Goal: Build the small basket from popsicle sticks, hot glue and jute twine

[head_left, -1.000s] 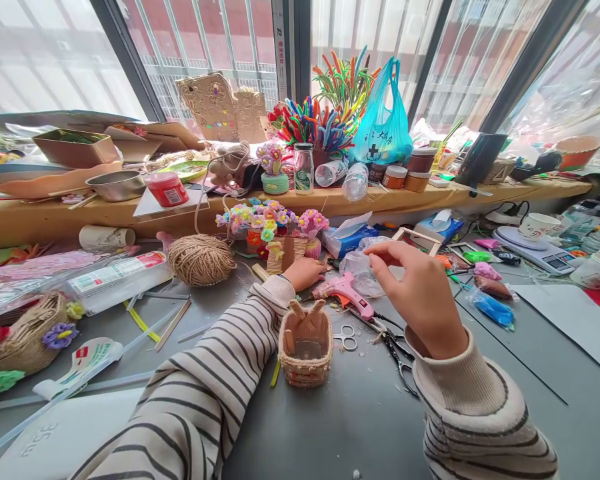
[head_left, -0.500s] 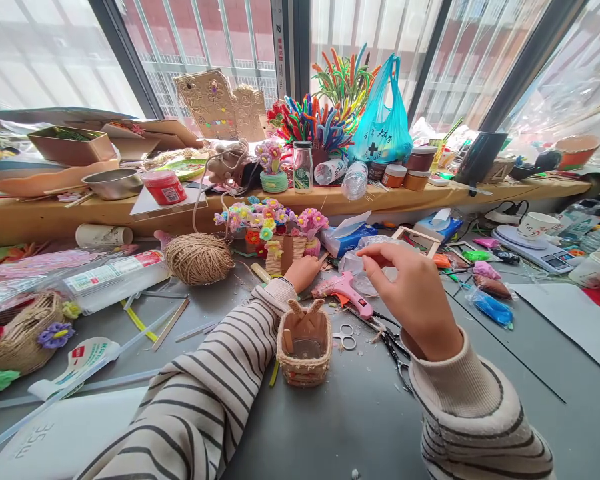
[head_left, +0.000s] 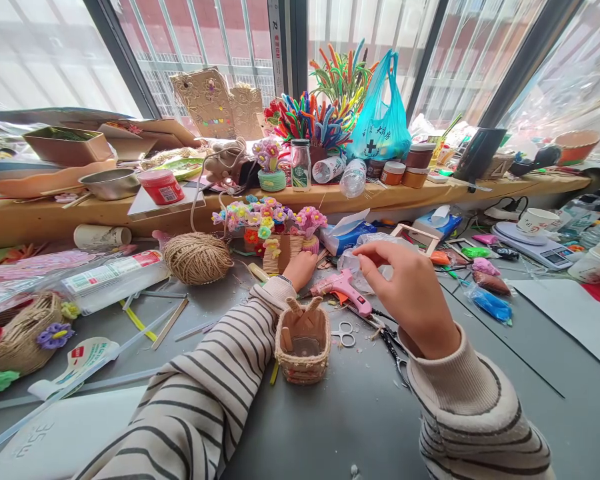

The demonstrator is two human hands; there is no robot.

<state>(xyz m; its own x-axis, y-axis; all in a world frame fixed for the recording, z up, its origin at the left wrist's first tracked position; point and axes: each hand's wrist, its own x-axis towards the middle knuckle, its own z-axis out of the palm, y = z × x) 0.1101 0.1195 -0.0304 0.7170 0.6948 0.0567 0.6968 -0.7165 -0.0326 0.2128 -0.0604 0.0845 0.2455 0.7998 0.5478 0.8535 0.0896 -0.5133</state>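
A ball of twine (head_left: 197,257) sits at the bench's (head_left: 330,427) left. The left hand (head_left: 300,268) lies curled at a pot of tiny paper flowers (head_left: 270,230); its grip is hidden. In front stands a small woven basket (head_left: 303,343), walls finished, nothing planted inside. The right hand (head_left: 410,293) hovers above a pink glue gun (head_left: 341,287), fingertips pinched at clear plastic wrap (head_left: 375,257).

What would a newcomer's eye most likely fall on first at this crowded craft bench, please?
Probably the spray of bright pipe cleaners standing on the wooden shelf by the window, beside a turquoise plastic bag. Next, the two striped sleeves at centre: the left hand reaches to a small pipe-cleaner flower arrangement, the right hand is raised above a pink glue gun. A small woven basket sits between the arms.
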